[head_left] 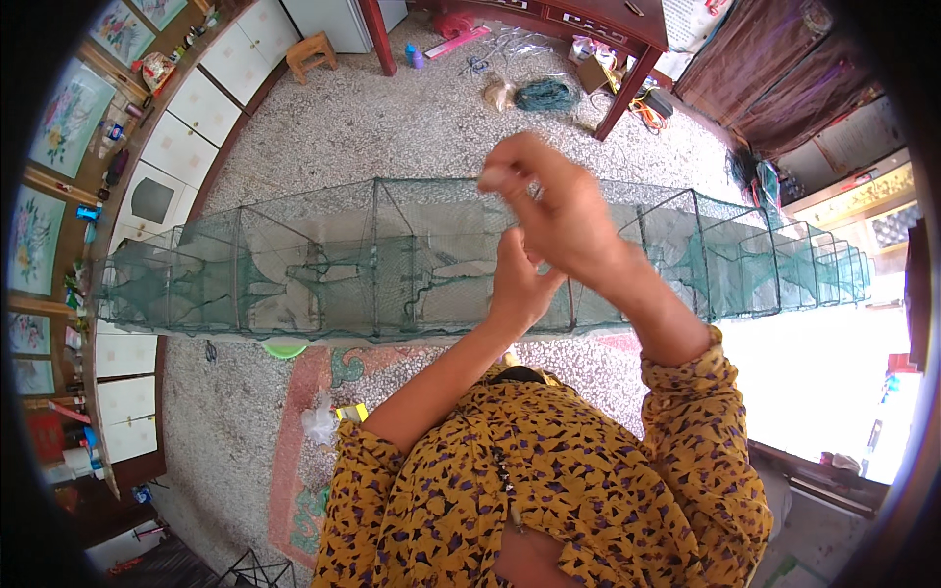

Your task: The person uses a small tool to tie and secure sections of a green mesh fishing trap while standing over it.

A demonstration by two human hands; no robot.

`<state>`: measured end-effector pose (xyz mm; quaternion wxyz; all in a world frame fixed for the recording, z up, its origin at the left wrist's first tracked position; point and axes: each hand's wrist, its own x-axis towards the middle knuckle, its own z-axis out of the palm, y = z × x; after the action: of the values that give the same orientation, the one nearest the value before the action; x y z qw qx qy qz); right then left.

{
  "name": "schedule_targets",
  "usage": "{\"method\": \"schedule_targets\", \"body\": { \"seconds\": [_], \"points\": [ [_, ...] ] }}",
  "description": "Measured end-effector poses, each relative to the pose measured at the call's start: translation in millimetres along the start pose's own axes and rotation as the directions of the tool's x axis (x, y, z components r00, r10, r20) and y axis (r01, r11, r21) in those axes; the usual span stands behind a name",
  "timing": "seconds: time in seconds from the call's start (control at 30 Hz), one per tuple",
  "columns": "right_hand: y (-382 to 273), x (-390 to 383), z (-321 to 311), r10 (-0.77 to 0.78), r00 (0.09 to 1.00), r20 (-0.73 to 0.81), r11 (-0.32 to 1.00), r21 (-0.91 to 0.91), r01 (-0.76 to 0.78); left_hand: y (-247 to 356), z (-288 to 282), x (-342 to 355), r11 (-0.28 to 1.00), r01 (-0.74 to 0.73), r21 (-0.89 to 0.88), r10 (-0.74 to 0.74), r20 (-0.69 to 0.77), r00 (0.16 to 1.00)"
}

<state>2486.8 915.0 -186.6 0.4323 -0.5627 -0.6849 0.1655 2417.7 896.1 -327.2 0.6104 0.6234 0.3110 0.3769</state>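
Note:
A long green mesh net trap [412, 260], stretched over a row of dark rectangular frames, runs across in front of me from left to right. Above its middle, my left hand [520, 286] is closed with its fingertips pinched, partly hidden behind the right wrist. My right hand [554, 201] is raised higher, near the far top edge of the trap, its fingers curled together and slightly blurred. Whatever either hand pinches is too fine or too hidden to name.
Beyond the trap, a dark red table [627, 34] stands over a green net bundle [547, 95]. A small wooden stool [312, 56] is at the far left. White cabinets [191, 122] line the left side. Nearer me lie a clear plastic bag [319, 421] and a green basin [284, 350].

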Motion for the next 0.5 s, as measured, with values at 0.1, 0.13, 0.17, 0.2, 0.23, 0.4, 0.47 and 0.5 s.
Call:
{"method": "schedule_targets", "body": {
  "seconds": [0.1,0.13,0.17,0.2,0.23,0.4,0.47,0.5],
  "points": [
    [-21.1,5.4,-39.4,-0.082,0.967,-0.24,0.951,0.273,0.148,7.4,9.9,-6.7,0.987,0.105,0.124,-0.095,-0.077,0.992],
    [-32.9,9.0,-53.7,-0.099,0.955,-0.28,0.913,0.356,0.199,9.5,7.4,-3.6,0.982,0.087,0.169,-0.071,-0.102,0.992],
    [-38.9,14.8,-68.7,-0.216,0.927,-0.306,0.933,0.216,0.288,11.0,4.6,0.3,0.975,0.07,0.212,-0.045,-0.123,0.991],
    [-48.6,16.7,-77.0,-0.224,0.895,-0.386,0.9,0.271,0.342,11.6,0.9,2.3,0.95,-0.03,0.312,0.08,-0.15,0.985],
    [-57.1,10.7,-84.9,-0.043,0.813,-0.58,0.893,0.344,0.292,14.9,-2.4,7.6,0.955,-0.115,0.273,0.144,-0.091,0.985],
    [-47.6,14.8,-117.2,-0.381,0.831,-0.406,0.696,0.466,0.547,19.2,0.3,15.3,0.956,-0.268,0.118,0.26,0.073,0.963],
    [-52.8,10.1,-111.6,-0.336,0.776,-0.534,0.8,0.273,0.535,23.1,0.6,16.1,0.974,-0.201,0.102,0.196,0.057,0.979],
    [-40.8,9.1,-110.3,-0.384,0.712,-0.588,0.805,0.165,0.57,20.5,-0.7,14.5,0.973,-0.213,0.091,0.21,0.04,0.977]
  ]
}}
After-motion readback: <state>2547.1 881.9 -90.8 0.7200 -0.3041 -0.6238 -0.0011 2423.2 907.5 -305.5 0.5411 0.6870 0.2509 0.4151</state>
